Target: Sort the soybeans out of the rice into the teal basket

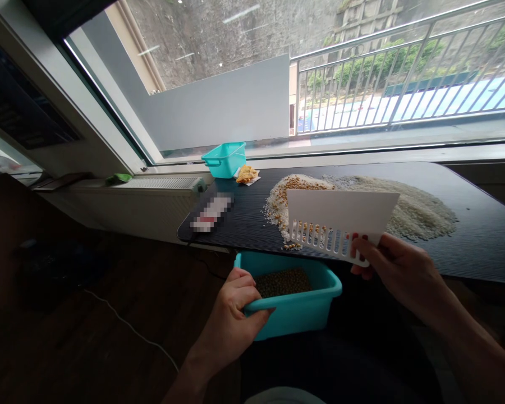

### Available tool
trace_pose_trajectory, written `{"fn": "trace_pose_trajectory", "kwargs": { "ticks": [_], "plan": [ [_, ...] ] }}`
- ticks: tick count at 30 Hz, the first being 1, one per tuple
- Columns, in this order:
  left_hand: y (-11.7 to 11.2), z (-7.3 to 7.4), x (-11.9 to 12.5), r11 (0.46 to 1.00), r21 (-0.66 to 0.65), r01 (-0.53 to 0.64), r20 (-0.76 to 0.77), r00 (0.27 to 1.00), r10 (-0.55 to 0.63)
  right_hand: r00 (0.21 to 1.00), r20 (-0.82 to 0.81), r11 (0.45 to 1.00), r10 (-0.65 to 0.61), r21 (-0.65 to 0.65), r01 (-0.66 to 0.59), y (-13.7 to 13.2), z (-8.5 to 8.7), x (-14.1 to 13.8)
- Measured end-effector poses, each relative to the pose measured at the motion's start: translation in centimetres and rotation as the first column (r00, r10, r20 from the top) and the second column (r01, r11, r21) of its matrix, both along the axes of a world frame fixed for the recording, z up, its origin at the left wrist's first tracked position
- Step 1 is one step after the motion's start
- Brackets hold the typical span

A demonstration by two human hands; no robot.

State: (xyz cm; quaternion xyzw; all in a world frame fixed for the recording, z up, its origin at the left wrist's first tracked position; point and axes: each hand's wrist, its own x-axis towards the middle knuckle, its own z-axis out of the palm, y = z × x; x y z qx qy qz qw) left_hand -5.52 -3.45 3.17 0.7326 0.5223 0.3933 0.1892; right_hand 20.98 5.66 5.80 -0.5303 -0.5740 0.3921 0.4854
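Note:
My left hand (238, 308) grips the near left rim of a teal plastic bin (294, 314), held just below the table's front edge. Small brownish-green grains or beans (284, 282) cover the bin's floor. Between the thumb and fingers of my right hand (398, 261) is a white slotted scraper (340, 210), raised upright over the table edge. Behind it lies a heap of white grains mixed with yellow kernels (303, 182), partly hidden by the scraper. To its right spreads a larger pile of pale rice-like grains (421, 207).
The dark table (483, 241) stands against a window. A second teal basket (225, 160) sits at its back left, beside a crumpled yellow cloth-like thing (247, 174). A blurred-out flat object (212, 213) lies at the left end. A radiator (160, 196) is left; a white cable (130, 325) crosses the floor.

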Motion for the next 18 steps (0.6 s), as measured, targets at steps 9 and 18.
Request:
{"fn": "trace_pose_trajectory", "kwargs": {
  "ticks": [9, 18],
  "plan": [
    [0.0, 0.1, 0.3, 1.0, 0.008, -0.002, 0.013, 1.0, 0.002, 1.0, -0.005, 1.0, 0.007, -0.02, -0.007, 0.0, -0.6, -0.2],
    [0.0, 0.2, 0.2, 1.0, 0.004, -0.008, 0.011, 1.0, 0.008, 1.0, -0.009, 1.0, -0.028, -0.004, 0.028, -0.1, -0.4, 0.1]
  ]
}}
